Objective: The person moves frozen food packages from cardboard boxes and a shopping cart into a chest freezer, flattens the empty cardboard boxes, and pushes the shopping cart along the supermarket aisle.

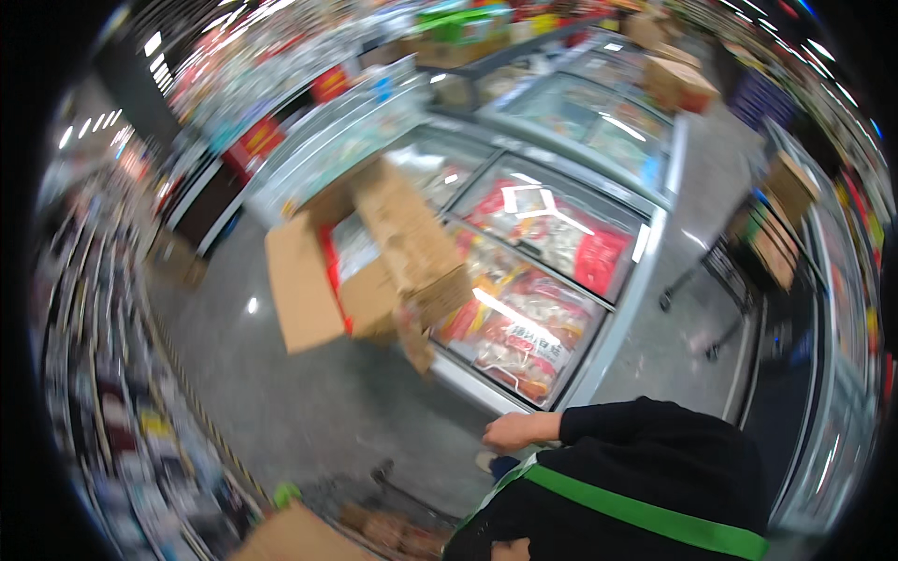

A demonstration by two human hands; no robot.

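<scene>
My right hand (515,430), below a black sleeve, hangs beside the near corner of a chest freezer (484,400); its fingers look curled, and what they hold, if anything, does not show. A small patch of skin at the bottom edge may be my left hand (511,550), mostly hidden by the black clothing. A green strap crosses my front. An open cardboard box (428,259) rests tilted on the freezer's left part, its flap out over the floor, with red edging and a clear wrap inside. Under the glass lie bagged frozen foods (526,336).
A wheeled black cart (736,280) with boxes stands right, beside more freezers (828,393). At bottom left are a cardboard flap (302,536) and a cart with brown packages (389,529). Stocked shelves (105,393) line the left. Another freezer (582,112) bears cartons (677,80).
</scene>
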